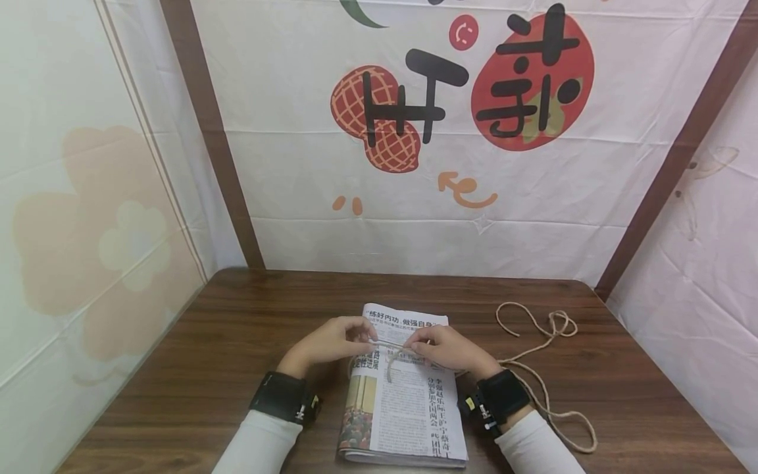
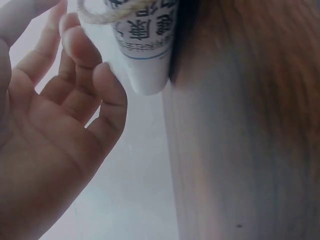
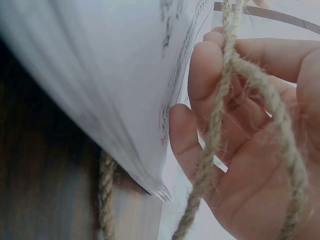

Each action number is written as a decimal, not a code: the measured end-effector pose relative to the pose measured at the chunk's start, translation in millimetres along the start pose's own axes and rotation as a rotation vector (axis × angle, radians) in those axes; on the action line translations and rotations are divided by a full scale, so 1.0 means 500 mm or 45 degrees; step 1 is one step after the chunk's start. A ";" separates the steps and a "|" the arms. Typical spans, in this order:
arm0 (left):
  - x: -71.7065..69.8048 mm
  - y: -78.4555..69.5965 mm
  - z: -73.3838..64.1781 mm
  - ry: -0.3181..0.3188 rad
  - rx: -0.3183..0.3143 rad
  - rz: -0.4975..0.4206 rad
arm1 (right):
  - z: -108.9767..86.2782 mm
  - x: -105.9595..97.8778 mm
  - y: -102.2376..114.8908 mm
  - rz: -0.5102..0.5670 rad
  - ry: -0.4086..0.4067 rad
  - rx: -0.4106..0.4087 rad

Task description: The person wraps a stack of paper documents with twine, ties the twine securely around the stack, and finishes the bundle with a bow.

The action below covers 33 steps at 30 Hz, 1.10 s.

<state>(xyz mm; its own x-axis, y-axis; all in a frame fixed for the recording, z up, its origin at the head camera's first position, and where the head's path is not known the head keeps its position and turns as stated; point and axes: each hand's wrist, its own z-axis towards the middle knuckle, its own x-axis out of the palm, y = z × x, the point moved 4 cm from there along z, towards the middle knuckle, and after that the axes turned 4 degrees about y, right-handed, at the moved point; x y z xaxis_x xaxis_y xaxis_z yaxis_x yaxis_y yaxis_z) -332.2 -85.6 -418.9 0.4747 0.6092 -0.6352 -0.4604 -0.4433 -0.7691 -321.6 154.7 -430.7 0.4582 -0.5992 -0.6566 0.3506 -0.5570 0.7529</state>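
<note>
A folded newspaper stack (image 1: 408,408) lies on the table, a photo printed along its left side. Jute twine (image 1: 389,343) runs across its upper part between both hands, and a short end hangs over the page. My left hand (image 1: 331,339) pinches the twine between thumb and index finger above the stack's left edge. On the other side, my right hand (image 1: 453,349) pinches it as well. The right wrist view shows twine strands (image 3: 215,120) passing by the fingers, and another piece reaching under the paper. In the left wrist view, twine (image 2: 107,17) crosses the paper's folded edge.
The long tail of twine (image 1: 541,388) lies in loose curves on the dark wooden table (image 1: 266,303), right of the stack. A printed white fabric wall (image 1: 438,243) rises behind the table, with fabric sides left and right.
</note>
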 end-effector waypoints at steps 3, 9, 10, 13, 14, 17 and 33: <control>0.004 -0.010 0.004 0.042 0.003 0.046 | -0.001 -0.001 -0.001 -0.005 -0.002 -0.003; 0.023 -0.035 0.012 0.114 -0.037 0.211 | -0.002 -0.003 0.000 -0.015 0.004 -0.020; 0.026 -0.038 0.013 0.119 -0.049 0.232 | -0.002 -0.003 0.001 -0.016 0.005 -0.024; 0.039 -0.046 0.018 0.129 -0.076 0.249 | -0.002 -0.002 0.002 -0.011 0.009 -0.031; 0.042 -0.048 0.020 0.130 -0.085 0.251 | -0.002 -0.002 0.003 -0.008 0.009 -0.031; 0.050 -0.049 0.023 0.110 -0.115 0.258 | -0.002 -0.003 0.004 -0.002 0.000 -0.036; 0.042 -0.039 0.018 0.091 -0.144 0.173 | -0.018 -0.040 -0.012 -0.029 -0.028 -0.041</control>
<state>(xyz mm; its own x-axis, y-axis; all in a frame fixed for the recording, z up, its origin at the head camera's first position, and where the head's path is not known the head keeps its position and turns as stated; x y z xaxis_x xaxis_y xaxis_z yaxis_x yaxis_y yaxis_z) -320.1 -58.1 -416.8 0.4678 0.4925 -0.7339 -0.4382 -0.5919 -0.6765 -325.5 175.3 -421.7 0.4317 -0.5996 -0.6739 0.3866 -0.5521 0.7388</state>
